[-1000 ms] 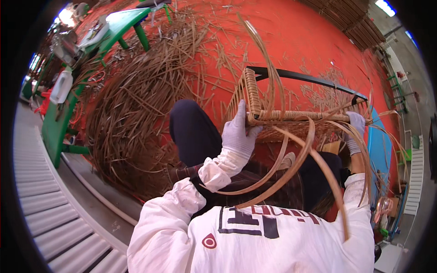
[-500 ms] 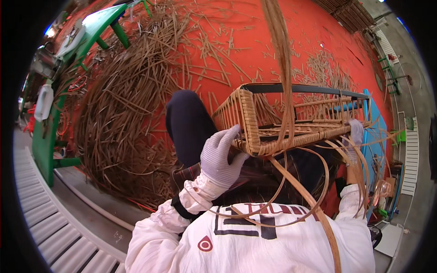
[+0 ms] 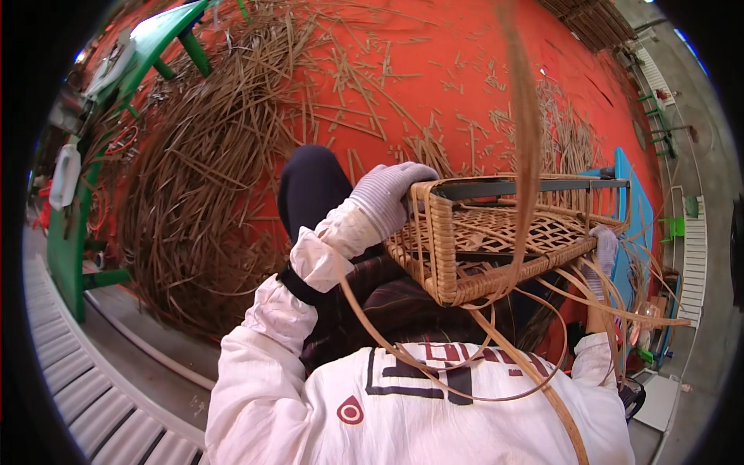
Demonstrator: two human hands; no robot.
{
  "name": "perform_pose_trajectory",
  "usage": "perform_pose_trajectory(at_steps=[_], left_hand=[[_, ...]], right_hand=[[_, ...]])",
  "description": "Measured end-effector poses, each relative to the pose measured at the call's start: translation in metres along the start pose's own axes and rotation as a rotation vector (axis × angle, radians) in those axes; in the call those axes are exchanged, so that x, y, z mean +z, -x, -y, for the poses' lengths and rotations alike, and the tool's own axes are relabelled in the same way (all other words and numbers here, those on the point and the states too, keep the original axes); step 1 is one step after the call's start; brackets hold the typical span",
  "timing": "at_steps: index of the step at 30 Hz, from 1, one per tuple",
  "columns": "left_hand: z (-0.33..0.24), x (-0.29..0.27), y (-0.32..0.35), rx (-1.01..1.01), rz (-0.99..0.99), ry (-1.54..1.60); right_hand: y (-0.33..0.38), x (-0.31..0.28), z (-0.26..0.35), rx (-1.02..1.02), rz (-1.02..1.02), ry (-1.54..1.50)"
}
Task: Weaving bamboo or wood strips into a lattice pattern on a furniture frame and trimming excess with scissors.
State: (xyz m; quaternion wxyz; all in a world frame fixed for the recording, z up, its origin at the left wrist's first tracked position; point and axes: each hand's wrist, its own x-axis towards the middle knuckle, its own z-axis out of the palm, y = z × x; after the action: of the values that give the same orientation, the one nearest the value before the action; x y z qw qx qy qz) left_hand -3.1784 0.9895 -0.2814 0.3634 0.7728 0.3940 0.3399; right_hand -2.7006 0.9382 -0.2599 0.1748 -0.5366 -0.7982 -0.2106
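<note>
The woven rattan frame sits at centre-right, held above the lap, its long axis running from nine o'clock to three o'clock, dark metal bar along the top. Loose strands rise toward twelve and trail toward five o'clock. The left hand, gloved, curls closed over the frame's nine o'clock corner. The right hand, also gloved, grips the three o'clock end. Beyond, an orange floor carries a heap of rattan strips at ten o'clock, beside a green table.

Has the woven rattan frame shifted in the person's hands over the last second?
Yes. The woven rattan frame now sits lower and more level against the orange floor, its dark rail above.
</note>
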Motion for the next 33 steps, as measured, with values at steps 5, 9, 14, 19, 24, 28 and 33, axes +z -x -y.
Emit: perform_pose_trajectory(at_steps=[5, 9, 14, 19, 24, 28, 33], left_hand=[[-0.006, 0.006, -0.012, 0.088, -0.110, -0.199], [-0.008, 0.022, -0.013, 0.109, -0.143, -0.260], [-0.009, 0.045, -0.001, 0.091, -0.202, -0.226], [0.002, 0.060, 0.012, 0.106, -0.128, -0.136], [0.004, 0.068, -0.001, 0.095, 0.101, -0.051], [0.010, 0.077, -0.014, 0.129, 0.120, -0.009], [0.025, 0.075, -0.035, 0.159, -0.006, -0.024]], right_hand=[[-0.009, 0.001, 0.014, 0.033, -0.178, -0.074], [0.000, 0.010, -0.009, 0.013, -0.124, -0.004], [0.004, 0.022, -0.031, 0.032, -0.109, 0.024], [0.048, 0.039, -0.049, 0.284, 0.014, -0.211], [0.063, 0.025, -0.054, -0.012, 0.093, -0.009], [0.069, 0.030, -0.039, 0.092, -0.018, 0.041], [0.059, 0.043, -0.032, 0.126, -0.077, 0.099]])
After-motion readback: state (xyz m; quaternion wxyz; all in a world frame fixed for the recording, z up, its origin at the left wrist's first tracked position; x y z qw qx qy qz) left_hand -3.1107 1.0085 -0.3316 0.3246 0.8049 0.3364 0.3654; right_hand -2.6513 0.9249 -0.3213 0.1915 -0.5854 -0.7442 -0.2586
